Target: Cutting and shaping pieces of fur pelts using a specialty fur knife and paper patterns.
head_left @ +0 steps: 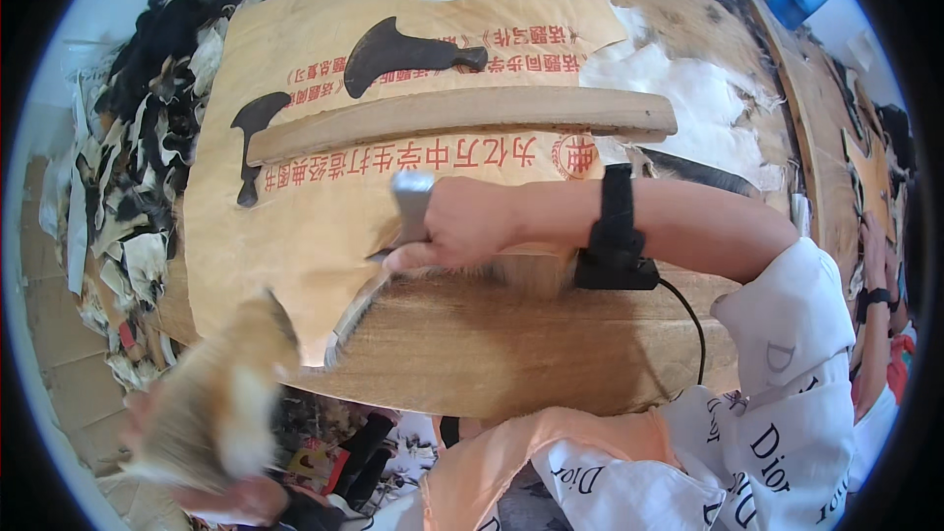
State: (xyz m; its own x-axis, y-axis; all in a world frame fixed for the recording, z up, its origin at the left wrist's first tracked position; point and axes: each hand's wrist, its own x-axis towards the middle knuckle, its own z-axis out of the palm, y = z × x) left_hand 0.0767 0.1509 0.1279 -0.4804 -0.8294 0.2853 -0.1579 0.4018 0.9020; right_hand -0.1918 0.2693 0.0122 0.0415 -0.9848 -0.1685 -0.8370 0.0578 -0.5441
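Observation:
My right hand [457, 221], a black band on its wrist, is closed around a metal knife [413, 199] whose flat grey end sticks up above the fist. Beneath this hand lies a brown fur strip [536, 270], largely hidden by the arm. A pale, thin edge of hide [356, 318] runs down toward the paper's lower corner. At the lower left, off the table's edge, my left hand [241, 500] grips a tan and white fur piece [221, 398]. That piece is smeared by motion and covers part of the hand.
Tan printed paper [324, 246] covers part of the wooden table [551, 354]. On it lie a wooden bar [462, 123] and two dark, axe-shaped pieces [393, 59]. Black and white fur scraps [143, 157] heap at left; white hides [688, 108] at right. Another person's hand [873, 246] is far right.

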